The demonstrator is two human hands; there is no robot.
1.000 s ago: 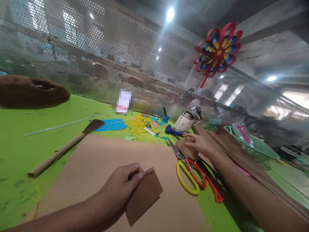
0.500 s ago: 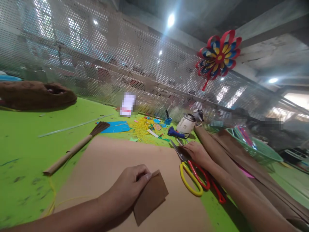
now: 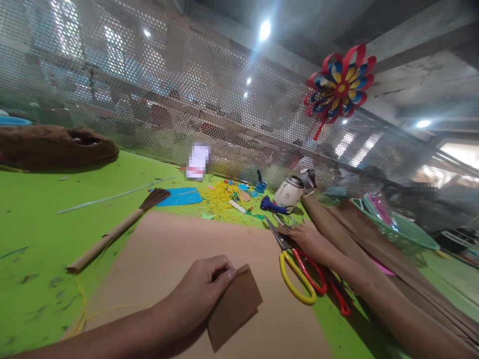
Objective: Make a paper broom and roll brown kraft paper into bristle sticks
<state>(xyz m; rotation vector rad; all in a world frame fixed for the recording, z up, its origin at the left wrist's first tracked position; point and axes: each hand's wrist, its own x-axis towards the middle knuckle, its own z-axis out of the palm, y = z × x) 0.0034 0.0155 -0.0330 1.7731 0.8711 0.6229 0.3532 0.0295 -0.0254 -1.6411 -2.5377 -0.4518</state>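
Note:
My left hand (image 3: 205, 286) pinches a folded piece of brown paper (image 3: 235, 309) at its upper edge, thumb on top. Beneath it spreads a large light-brown sheet (image 3: 179, 244). My right hand (image 3: 310, 242) is low over the table at the sheet's right edge, fingers reaching out and slightly apart; nothing shows in them. Right beside it lie scissors (image 3: 284, 244) with one yellow and one red handle. A red-handled tool (image 3: 342, 299) is partly hidden under the right forearm. Just beyond the fingers are a pale loop (image 3: 283, 220) and a dark-blue tool (image 3: 275, 205).
Yellow thread scraps (image 3: 224, 202), blue paper (image 3: 183, 196) and a brown paper bundle with a fringed end (image 3: 119, 229) lie ahead. A white pot (image 3: 289, 192) stands at the back. Brown rolls (image 3: 352, 224) and a green basket (image 3: 411, 234) are on the right. A mesh panel (image 3: 224, 109) rises behind.
My right hand has shifted slightly right, and its fingers look a little more spread. My left hand keeps its pinch on the brown paper, almost unmoved.

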